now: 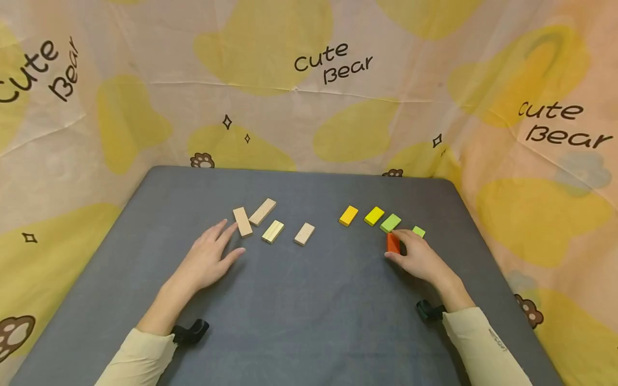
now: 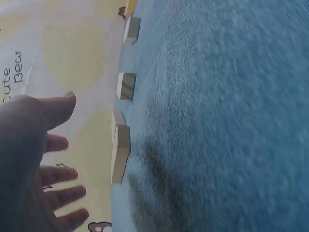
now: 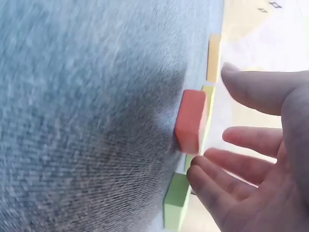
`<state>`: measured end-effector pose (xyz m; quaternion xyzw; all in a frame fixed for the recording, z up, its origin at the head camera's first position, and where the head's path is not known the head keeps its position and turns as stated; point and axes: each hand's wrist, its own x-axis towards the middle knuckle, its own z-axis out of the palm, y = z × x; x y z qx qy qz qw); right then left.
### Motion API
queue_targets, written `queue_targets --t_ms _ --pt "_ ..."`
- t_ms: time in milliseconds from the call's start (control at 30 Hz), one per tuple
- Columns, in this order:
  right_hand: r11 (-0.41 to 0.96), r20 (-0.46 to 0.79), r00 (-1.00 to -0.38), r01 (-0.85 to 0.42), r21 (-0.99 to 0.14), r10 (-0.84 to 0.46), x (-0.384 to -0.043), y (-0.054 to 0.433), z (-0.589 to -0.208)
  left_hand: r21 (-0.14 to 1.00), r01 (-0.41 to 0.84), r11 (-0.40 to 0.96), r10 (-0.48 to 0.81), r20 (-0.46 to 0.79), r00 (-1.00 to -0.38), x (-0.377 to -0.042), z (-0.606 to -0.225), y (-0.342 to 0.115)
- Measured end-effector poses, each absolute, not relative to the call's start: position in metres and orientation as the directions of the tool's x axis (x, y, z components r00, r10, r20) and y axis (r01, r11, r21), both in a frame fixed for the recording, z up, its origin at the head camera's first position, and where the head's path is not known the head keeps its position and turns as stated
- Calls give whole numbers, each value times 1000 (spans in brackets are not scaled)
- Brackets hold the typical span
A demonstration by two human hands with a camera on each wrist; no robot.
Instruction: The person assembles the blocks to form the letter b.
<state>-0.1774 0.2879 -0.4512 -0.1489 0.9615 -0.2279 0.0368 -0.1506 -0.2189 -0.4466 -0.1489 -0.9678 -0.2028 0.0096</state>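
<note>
My right hand (image 1: 420, 257) is at an orange-red block (image 1: 393, 243), thumb on the near side and fingers on the far side. The right wrist view shows a gap between the thumb and this block (image 3: 191, 121), with the fingertips close by its lower end. A green block (image 1: 390, 223) lies just beyond it, and another green block (image 1: 418, 231) is partly hidden behind the hand. My left hand (image 1: 207, 257) hovers with spread fingers beside a plain wooden block (image 1: 243, 221) and holds nothing. That block leans against a second wooden block (image 1: 263, 212).
Two more pale wooden blocks lie mid-table, a striped one (image 1: 273, 232) and a plain one (image 1: 304, 234). An orange-yellow block (image 1: 348, 215) and a yellow block (image 1: 374, 216) lie left of the green ones. The grey tabletop (image 1: 309, 311) meets printed cloth walls (image 1: 270, 123) behind and at both sides.
</note>
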Motion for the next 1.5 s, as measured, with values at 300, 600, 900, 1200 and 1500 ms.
queue_targets --t_ms 300,600,900,1200,1500 --pt "802 43 -951 -281 -526 -305 -185 294 -456 487 362 795 335 147 -931 -160 -442 -198" --pt "795 15 -963 -230 -561 -268 -188 297 -459 554 395 733 370 161 -915 -171 -441 -177" --pt "806 16 -960 -243 -540 -279 -190 295 -456 602 434 670 382 222 -897 -185 -445 -155" --pt "806 18 -960 -246 -539 -281 -192 296 -457 675 445 588 397 238 -886 -203 -452 -133" --pt "789 13 -963 -227 -570 -268 -192 298 -461 716 415 561 434 173 -884 -214 -452 -114"
